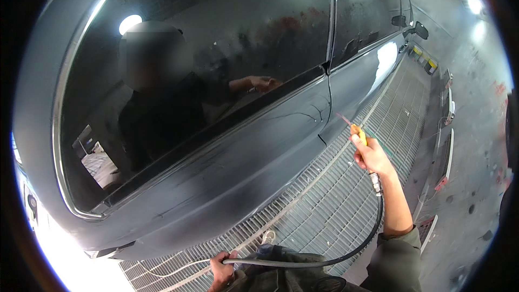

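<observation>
A dark grey car (pixel 227 157) stands along my left and front, its body panels dull. My right hand (pixel 372 154) is closed around a yellow air blow gun (pixel 358 134), whose thin reddish nozzle points toward the gap between two door panels, apart from the surface. From a metal coupling below that hand, a dark air hose (pixel 373 232) curves down and across in front of me. My left hand (pixel 221 267) is wrapped round the hose at the lower middle. A pale length of it runs on to the left past that hand.
Metal floor grating (pixel 303 216) lies under and beside the car. Panel fixtures (pixel 446 162) line the foot of the grey, paint-marked wall (pixel 481 146) at right. Yellow-and-black containers (pixel 430 66) stand near the car's far end. A side mirror (pixel 420 30) sticks out there.
</observation>
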The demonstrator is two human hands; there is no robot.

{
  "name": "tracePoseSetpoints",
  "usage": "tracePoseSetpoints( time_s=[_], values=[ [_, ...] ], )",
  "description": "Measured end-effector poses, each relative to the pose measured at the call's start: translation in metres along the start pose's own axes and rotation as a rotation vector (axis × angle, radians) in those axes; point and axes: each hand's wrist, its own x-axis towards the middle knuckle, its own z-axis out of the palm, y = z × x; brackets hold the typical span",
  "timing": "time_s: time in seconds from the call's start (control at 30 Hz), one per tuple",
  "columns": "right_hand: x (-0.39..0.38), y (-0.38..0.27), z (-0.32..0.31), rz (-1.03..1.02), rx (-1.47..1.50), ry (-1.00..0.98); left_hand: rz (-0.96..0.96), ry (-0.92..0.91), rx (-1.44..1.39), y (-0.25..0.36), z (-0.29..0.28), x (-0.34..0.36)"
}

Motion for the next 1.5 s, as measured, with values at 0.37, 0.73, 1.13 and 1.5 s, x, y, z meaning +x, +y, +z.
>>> tracePoseSetpoints(
  time_s=[0.37,0.73,1.13,1.5],
  values=[
    [-0.053,0.070,0.093,-0.340,-0.444,0.293,-0.130,0.304,-0.007,-0.101,-0.030,-0.074],
    [-0.049,0.089,0.104,-0.333,0.184,-0.004,0.068,0.538,0.064,-0.195,-0.058,-0.167],
    [0.028,0.069,0.012,-0.274,0.240,0.092,-0.079,0.515,-0.346,-0.104,0.088,-0.157],
    [0.046,0.049,-0.024,-0.343,-0.001,-0.389,0.225,0.534,-0.106,-0.017,0.146,-0.131]
  ],
)
